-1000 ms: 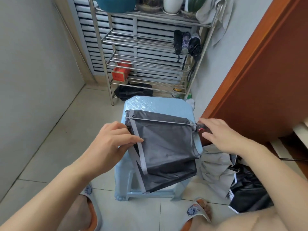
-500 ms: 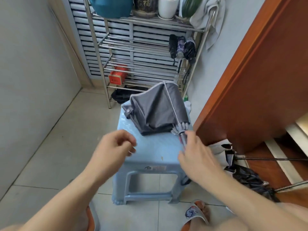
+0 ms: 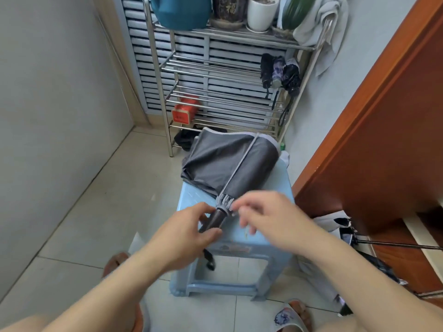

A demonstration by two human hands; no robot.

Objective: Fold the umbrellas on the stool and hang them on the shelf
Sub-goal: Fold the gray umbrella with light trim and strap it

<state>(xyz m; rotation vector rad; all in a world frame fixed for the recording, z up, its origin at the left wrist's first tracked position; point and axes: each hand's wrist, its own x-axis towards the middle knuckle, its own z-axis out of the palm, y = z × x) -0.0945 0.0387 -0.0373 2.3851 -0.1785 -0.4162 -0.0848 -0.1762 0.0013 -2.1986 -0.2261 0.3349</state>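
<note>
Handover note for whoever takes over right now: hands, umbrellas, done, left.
Left hand grips the grey umbrella's dark handle.
Right hand has fingers curled at its rib collar; grip blurred.
Grey umbrella lies half-collapsed on the blue stool.
Done: three folded umbrellas hang on the shelf.
Left: wrap and hang this one; more umbrellas lie on the floor to the right.

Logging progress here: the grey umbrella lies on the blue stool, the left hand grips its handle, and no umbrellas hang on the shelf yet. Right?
Not quite. The head view shows three folded umbrellas already hanging on the shelf. The rest holds: the grey umbrella lies on the blue stool, with the left hand gripping its handle.
</note>
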